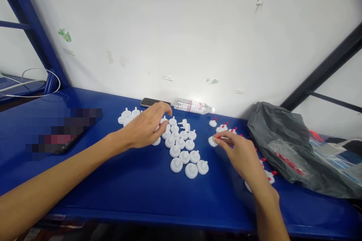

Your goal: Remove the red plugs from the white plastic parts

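Several white nozzle caps stand in a cluster on the blue table, their spouts bare. Over the cluster's left part reaches my left hand, thumb and fingers apart, with caps just beyond and under it; nothing shows in its grasp. My right hand pinches a white cap with a red tip between thumb and fingers, low over the table. More red-tipped white caps lie behind and to the right of this hand, some partly hidden by it.
A clear bottle lies along the wall beside a phone. At right, a dark plastic bag carries a clear packet of red pieces. A dark, partly blurred object is at left; a white cable hangs behind it.
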A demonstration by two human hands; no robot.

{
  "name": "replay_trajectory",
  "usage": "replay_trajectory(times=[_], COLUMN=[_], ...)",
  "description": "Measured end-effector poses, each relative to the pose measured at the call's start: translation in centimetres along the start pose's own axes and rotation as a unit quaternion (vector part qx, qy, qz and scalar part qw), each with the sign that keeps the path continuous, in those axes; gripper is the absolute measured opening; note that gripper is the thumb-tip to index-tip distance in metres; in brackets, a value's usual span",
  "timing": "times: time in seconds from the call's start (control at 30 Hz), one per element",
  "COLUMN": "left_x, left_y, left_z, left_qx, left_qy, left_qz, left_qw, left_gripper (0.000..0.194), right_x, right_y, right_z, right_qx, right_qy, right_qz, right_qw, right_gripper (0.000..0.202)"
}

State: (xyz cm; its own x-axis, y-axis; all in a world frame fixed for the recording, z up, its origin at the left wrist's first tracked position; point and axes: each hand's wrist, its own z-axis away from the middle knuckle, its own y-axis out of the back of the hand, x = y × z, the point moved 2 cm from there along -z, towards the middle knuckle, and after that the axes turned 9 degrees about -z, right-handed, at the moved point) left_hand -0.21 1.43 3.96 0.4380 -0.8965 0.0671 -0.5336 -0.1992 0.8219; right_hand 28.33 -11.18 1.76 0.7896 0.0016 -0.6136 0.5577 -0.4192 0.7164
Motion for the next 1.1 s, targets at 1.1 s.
replay_trajectory(times=[1.1], left_x=[5.1], left_y=[-1.7], left_z=[0.8], left_qx=[0.096], left_qy=[-0.104], left_qz=[-0.010], left_qw=[0.990], left_gripper=[0.030], right_x=[-7.7], right_y=[-3.3], right_z=[2.7], right_qx=[-0.063], right_qy=[0.167], right_qz=[-0.044], right_qw=[0.983], right_gripper=[0.027])
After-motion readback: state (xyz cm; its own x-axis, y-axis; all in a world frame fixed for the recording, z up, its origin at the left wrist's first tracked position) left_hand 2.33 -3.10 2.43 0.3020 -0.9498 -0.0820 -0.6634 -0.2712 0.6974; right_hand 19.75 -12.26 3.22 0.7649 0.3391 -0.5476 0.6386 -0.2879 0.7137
